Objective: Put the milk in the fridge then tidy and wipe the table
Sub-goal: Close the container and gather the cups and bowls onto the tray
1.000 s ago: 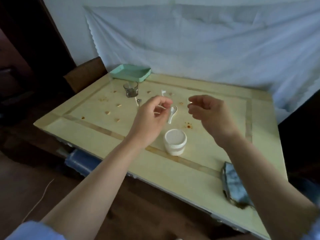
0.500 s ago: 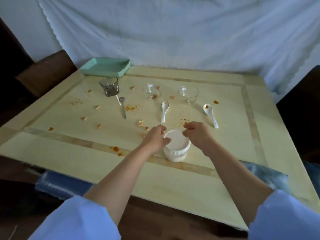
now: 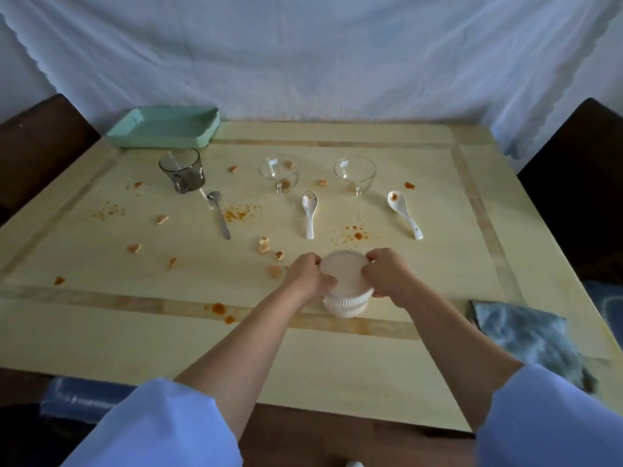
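Note:
A round white milk tub (image 3: 345,285) with a lid stands on the pale wooden table (image 3: 202,348), near the front middle. My left hand (image 3: 307,277) grips the lid's left rim, and my right hand (image 3: 387,274) grips its right rim. The tub rests on the table. A blue-grey cloth (image 3: 526,338) lies crumpled at the front right edge. Orange crumbs and sauce spots (image 3: 240,214) are scattered over the tabletop.
At the back left a mint green tray (image 3: 165,131) sits. A dark glass mug (image 3: 182,170), a metal spoon (image 3: 219,214), two clear glass cups (image 3: 279,173) (image 3: 354,171) and two white ceramic spoons (image 3: 309,214) (image 3: 404,214) lie behind the tub. Dark chairs flank the table.
Both hands came down from mid-air and closed on the tub's lid. The camera swung to face the table squarely.

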`<state>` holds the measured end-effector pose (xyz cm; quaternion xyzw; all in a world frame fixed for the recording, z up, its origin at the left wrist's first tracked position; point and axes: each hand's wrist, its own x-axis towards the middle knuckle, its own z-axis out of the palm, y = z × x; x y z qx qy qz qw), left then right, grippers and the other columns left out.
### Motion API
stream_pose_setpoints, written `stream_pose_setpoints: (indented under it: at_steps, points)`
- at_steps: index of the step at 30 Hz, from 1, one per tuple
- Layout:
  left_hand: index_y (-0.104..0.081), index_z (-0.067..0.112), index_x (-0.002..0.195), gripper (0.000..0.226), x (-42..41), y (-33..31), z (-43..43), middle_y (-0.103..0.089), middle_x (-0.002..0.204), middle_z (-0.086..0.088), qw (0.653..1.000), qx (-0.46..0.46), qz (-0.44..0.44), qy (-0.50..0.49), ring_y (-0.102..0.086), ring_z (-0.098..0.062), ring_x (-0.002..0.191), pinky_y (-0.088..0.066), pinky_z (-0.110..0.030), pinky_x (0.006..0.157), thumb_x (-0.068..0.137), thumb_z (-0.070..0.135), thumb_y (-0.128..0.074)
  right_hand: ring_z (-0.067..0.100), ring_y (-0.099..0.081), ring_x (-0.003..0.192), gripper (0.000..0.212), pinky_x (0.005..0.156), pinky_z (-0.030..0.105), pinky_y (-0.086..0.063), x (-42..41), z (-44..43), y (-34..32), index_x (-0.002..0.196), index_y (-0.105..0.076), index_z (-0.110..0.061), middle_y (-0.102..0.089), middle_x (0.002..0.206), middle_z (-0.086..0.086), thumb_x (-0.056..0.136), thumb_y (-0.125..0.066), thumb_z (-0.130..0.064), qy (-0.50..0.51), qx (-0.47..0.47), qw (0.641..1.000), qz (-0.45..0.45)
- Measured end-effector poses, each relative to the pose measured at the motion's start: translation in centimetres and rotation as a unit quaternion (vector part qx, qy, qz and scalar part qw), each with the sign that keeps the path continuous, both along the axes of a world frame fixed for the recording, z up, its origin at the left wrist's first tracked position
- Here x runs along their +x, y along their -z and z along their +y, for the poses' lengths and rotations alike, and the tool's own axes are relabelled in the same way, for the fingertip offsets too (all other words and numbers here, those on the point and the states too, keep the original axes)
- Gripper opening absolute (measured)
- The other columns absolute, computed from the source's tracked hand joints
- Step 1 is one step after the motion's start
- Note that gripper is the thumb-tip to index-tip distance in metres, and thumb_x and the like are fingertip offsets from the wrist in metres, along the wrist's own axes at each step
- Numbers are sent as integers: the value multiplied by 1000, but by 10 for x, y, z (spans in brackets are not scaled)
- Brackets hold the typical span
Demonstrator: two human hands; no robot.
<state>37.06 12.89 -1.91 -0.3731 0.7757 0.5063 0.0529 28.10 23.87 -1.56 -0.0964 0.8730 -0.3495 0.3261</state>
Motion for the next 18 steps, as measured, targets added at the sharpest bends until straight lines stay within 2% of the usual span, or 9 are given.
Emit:
stream_pose_setpoints:
  at_steps: [3,7,10,12,14,16,18]
  points:
    - [-57,9,102,37,-5,-25,-15,-64,102,-14,998,25,34,-40,-66,-33,94,-57,-50,81,66,14,-68,26,-51,81,33,68,36,-51,-12,-15,-20,113,-59,2,-51,94,11,87,-40,2,-12,-21,1000,13]
    - [-55,11,99,23,-19,-78,-50,-60,100,-15,993,10,98,-65,-63,-33,93,-56,-51,82,80,3,-65,23,-51,63,19,51,25,-44,-30,-50,-76,90,-59,-6,-50,75,8,83,-43,1,-45,-63,995,60]
    - [-55,12,99,22,-26,-119,-83,-59,103,-13,986,-6,138,-89,-61,-34,97,-56,-49,82,81,3,-66,15,-47,55,13,46,24,-41,-41,-88,-119,96,-55,-10,-49,73,5,86,-49,-4,-91,-85,987,101]
    - [-56,11,110,32,-31,-141,-110,-58,109,-12,981,-2,159,-111,-60,-32,101,-57,-44,80,81,4,-67,14,-46,54,21,45,23,-40,-49,-115,-142,105,-59,-5,-50,75,7,87,-49,-5,-107,-96,981,128]
    - [-54,11,112,36,-36,-159,-140,-59,114,-12,976,2,177,-129,-59,-31,104,-56,-39,75,80,3,-68,15,-47,56,27,49,25,-45,-55,-148,-161,112,-58,3,-53,82,11,87,-48,-4,-113,-114,977,143]
    - [-53,13,108,36,-43,-175,-173,-59,116,-12,971,3,190,-142,-60,-32,106,-55,-38,76,79,2,-69,21,-52,63,30,63,33,-53,-61,-184,-177,113,-59,1,-55,93,15,87,-46,-2,-92,-139,975,144]
    - [-53,9,112,39,-50,-186,-206,-59,120,-14,968,5,200,-149,-59,-33,107,-55,-41,79,78,0,-70,26,-55,68,30,69,39,-53,-67,-220,-189,113,-59,-2,-55,98,16,87,-45,-3,-74,-149,976,140]
